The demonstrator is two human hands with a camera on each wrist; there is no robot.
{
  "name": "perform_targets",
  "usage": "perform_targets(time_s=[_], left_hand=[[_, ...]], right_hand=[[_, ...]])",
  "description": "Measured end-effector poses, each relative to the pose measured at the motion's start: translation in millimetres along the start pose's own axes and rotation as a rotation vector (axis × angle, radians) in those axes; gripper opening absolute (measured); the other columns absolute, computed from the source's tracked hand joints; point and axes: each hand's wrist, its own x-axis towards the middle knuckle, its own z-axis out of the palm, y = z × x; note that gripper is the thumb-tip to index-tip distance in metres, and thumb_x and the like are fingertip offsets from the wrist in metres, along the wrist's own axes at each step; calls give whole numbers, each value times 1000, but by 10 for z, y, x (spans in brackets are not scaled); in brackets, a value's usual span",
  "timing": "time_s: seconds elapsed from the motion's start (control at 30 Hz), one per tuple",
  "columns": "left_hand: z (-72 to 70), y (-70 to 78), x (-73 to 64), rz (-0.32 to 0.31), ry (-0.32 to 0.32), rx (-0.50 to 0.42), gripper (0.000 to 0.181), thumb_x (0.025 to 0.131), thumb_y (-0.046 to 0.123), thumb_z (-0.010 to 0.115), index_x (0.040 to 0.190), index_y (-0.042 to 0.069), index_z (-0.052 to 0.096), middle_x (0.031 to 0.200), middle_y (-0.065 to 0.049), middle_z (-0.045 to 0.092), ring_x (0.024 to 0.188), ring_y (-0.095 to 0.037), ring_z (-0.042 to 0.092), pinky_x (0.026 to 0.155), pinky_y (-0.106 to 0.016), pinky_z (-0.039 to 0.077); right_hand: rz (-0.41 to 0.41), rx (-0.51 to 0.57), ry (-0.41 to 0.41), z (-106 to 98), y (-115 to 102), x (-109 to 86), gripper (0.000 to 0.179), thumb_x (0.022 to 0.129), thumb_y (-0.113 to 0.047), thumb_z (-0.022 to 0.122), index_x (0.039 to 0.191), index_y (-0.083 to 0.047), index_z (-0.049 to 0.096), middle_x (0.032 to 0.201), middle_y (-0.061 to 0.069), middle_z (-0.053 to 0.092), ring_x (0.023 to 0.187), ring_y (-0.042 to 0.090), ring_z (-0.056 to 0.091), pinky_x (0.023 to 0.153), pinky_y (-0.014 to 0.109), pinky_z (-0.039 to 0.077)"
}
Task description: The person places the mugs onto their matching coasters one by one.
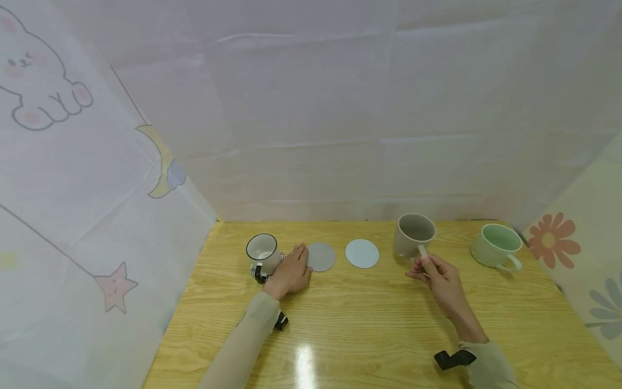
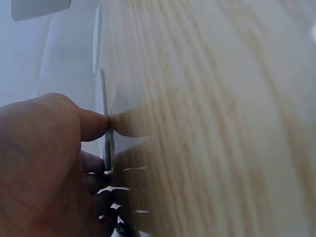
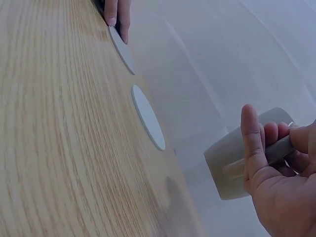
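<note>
My left hand (image 1: pixel 291 273) reaches over the left edge of a round grey coaster (image 1: pixel 323 257), its fingers fairly straight. In the left wrist view the thumb (image 2: pixel 94 124) touches the coaster's edge. Close to that hand's left stands a white mug with a black rim (image 1: pixel 262 248), over a checked black-and-white coaster (image 1: pixel 268 277). On the right, my right hand (image 1: pixel 442 281) grips a grey-beige mug (image 1: pixel 407 246) by its handle. The right wrist view has this mug (image 3: pixel 227 163) upright but slightly tilted, raised over the table.
A pale blue-white round coaster (image 1: pixel 362 253) lies between the grey coaster and the held mug. To the far right stands a light green mug (image 1: pixel 486 251), handle toward the front right. Printed cloth walls (image 1: pixel 311 135) border the wooden table (image 1: pixel 359 324) behind and at both sides.
</note>
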Motion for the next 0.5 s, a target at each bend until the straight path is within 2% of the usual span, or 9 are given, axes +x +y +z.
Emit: perform_targets(time_s=[0.27,0.5], left_hand=[[2,2,3,-5,-8,16,63,116,27,42,167,-5,24,175,-25,23,163,-42,23,133,-50,26],[13,1,9,-14,-10,7,64,116,27,42,168,-5,24,175,-25,22,164,-41,22,133,-51,26]], right_hand=[[-37,40,-42,66,25,20,28,115,-9,46,109,8,67,104,0,69,96,10,74,89,31,65],[-44,20,-87,124,-5,32,28,115,-7,44,114,9,66,105,0,69,99,10,74,91,32,64]])
